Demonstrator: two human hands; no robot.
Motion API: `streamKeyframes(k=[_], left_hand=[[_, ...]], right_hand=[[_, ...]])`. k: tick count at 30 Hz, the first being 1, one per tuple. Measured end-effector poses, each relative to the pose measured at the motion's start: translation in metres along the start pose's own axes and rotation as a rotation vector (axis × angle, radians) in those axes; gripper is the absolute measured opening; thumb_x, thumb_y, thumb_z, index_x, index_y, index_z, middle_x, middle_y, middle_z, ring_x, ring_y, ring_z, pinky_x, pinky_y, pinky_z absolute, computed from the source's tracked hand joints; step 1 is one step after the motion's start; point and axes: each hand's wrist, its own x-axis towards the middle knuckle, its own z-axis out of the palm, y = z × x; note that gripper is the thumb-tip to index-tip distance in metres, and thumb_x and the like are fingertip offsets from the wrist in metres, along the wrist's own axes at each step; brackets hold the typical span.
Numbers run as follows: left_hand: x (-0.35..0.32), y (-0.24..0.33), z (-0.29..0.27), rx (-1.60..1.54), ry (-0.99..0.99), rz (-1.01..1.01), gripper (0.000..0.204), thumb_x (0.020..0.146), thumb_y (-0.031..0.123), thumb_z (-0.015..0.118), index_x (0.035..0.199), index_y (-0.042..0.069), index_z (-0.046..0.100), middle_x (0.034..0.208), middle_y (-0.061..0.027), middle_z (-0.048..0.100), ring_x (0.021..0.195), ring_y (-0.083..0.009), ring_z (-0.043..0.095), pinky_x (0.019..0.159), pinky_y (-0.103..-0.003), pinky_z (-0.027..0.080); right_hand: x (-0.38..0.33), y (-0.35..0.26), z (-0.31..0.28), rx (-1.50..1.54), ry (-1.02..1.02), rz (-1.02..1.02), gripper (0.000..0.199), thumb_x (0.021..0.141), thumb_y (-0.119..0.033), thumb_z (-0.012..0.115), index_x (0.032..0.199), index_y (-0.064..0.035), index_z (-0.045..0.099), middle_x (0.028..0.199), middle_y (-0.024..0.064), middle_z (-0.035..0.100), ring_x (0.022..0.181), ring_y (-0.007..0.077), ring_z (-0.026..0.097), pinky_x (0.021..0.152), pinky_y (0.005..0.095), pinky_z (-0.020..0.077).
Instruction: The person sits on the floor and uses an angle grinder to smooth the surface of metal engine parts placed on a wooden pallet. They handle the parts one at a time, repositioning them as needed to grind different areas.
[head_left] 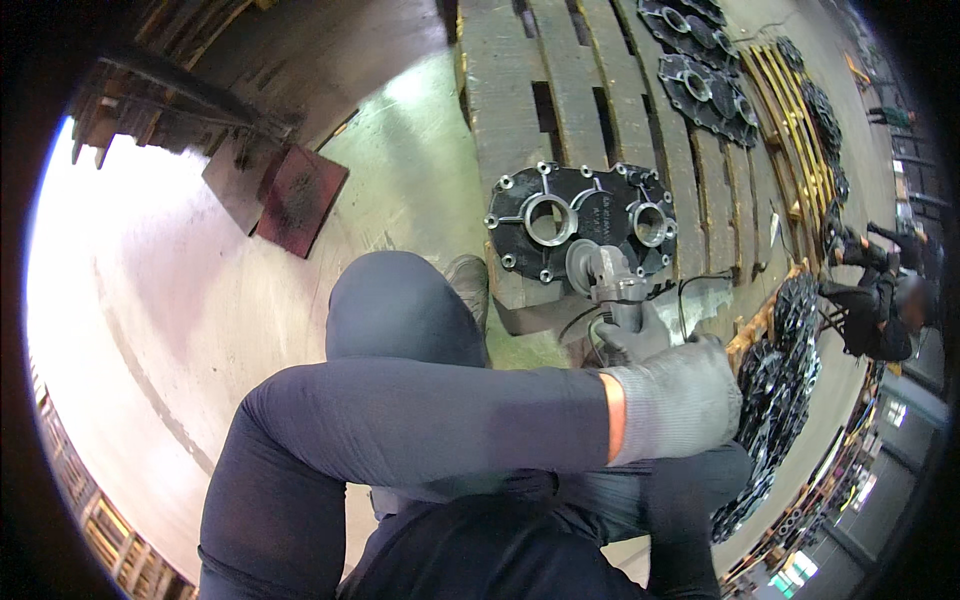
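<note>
A black cast housing cover (590, 215) with two bright machined bores and several bolt bosses along its edge lies on the near end of a wooden pallet. At its near edge is the disc end of a grey angle grinder (608, 275). My right hand (640, 338), in a grey glove, is closed round the grinder's body; my left arm hides its wrist. Reaching across my body, my left hand (685, 400), gloved too, lies over the right wrist area with curled fingers. What those fingers hold is hidden.
More black covers (705, 95) lie farther along the pallet (510, 100). Many black parts (780, 390) are heaped at the right. A thin black cable (683, 300) loops beside the grinder. A dark red plate (303, 200) stands left. A person (880, 310) is at the far right.
</note>
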Motion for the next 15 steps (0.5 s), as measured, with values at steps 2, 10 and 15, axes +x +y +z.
streamKeyframes(k=[2, 10, 15], left_hand=[[0.000, -0.003, -0.007, 0.042, -0.145, 0.054, 0.012, 0.082, 0.020, 0.073, 0.082, 0.012, 0.082, 0.075, -0.0063, 0.075, 0.070, -0.0268, 0.074, 0.064, -0.042, 0.056], [-0.013, -0.033, 0.028, 0.122, -0.264, 0.168, 0.013, 0.085, 0.016, 0.072, 0.093, 0.006, 0.075, 0.088, -0.0167, 0.077, 0.083, -0.0338, 0.078, 0.070, -0.043, 0.063], [-0.025, -0.055, 0.076, 0.192, -0.129, 0.103, 0.015, 0.083, 0.016, 0.071, 0.091, 0.003, 0.072, 0.088, -0.0150, 0.070, 0.079, -0.0323, 0.076, 0.068, -0.046, 0.060]], right_hand=[[-0.003, 0.020, 0.023, 0.354, 0.003, 0.104, 0.081, 0.081, -0.029, 0.090, 0.151, -0.0102, 0.056, 0.123, 0.0223, 0.075, 0.114, 0.0376, 0.075, 0.099, 0.0462, 0.0574], [-0.016, 0.043, 0.089, 0.979, 0.088, 0.163, 0.082, 0.081, -0.030, 0.090, 0.152, -0.0099, 0.055, 0.123, 0.0226, 0.075, 0.115, 0.0380, 0.075, 0.099, 0.0467, 0.0574], [-0.013, 0.051, 0.093, 1.018, 0.115, 0.151, 0.082, 0.080, -0.030, 0.090, 0.152, -0.0098, 0.054, 0.124, 0.0228, 0.075, 0.115, 0.0383, 0.074, 0.099, 0.0471, 0.0574]])
